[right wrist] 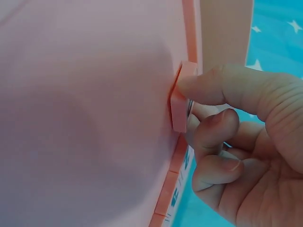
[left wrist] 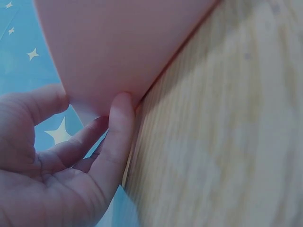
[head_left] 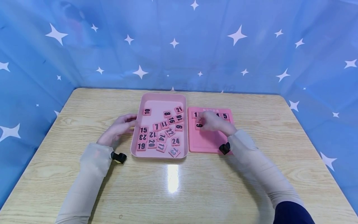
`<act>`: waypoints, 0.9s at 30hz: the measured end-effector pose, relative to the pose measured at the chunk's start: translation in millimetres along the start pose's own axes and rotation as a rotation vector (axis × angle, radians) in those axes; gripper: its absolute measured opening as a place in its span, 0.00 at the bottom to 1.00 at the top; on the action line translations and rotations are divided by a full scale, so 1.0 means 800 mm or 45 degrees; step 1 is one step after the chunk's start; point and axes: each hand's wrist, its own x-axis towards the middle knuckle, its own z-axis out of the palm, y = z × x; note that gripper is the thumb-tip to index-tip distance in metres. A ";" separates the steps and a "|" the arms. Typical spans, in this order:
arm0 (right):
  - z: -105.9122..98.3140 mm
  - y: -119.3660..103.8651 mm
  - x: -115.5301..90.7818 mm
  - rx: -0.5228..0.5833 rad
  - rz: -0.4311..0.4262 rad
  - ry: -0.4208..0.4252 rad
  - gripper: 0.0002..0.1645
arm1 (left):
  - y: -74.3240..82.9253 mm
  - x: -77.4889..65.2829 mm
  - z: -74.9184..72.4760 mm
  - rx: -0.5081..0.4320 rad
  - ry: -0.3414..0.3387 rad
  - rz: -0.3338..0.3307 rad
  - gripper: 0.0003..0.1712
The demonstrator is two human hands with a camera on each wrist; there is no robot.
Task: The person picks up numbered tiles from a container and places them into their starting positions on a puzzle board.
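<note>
My left hand (head_left: 120, 127) rests against the outer left wall of a pink tray (head_left: 162, 96). In the left wrist view its loosely bent fingers (left wrist: 122, 120) touch that wall, one of them up at the rim. My right hand (head_left: 212, 122) is over a flat pink board (head_left: 205, 144), pinching a small pink number tile (head_left: 199, 125) near its upper left. Seen from the right wrist, the tile (right wrist: 179, 106) stands slightly tilted by the board's surface, its number side hidden. A row of tiles, with 1 (head_left: 195, 115) and 5 (head_left: 225, 116) readable, lies along the board's top; my hand covers part of it.
Several loose number tiles lie in the tray at various angles, mostly toward its near half, with the 10 tile (head_left: 146, 112) apart at the upper left. Tray and board sit side by side on a wooden table (head_left: 134, 193). A blue starred curtain (head_left: 173, 59) hangs behind.
</note>
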 end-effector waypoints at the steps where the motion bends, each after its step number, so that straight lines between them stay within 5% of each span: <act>1: 0.001 0.000 0.000 0.001 0.009 0.007 0.18 | 0.000 0.000 0.000 -0.002 0.002 -0.002 0.30; 9: -0.002 -0.003 -0.008 -0.007 0.130 0.034 0.20 | 0.001 -0.001 0.001 0.049 0.000 0.001 0.30; 17: -0.003 -0.005 -0.010 -0.034 0.197 0.017 0.06 | -0.002 -0.001 0.000 0.046 0.006 0.003 0.30; 27: -0.002 -0.006 -0.004 -0.100 0.260 0.039 0.09 | -0.003 0.000 0.000 0.059 -0.001 0.013 0.31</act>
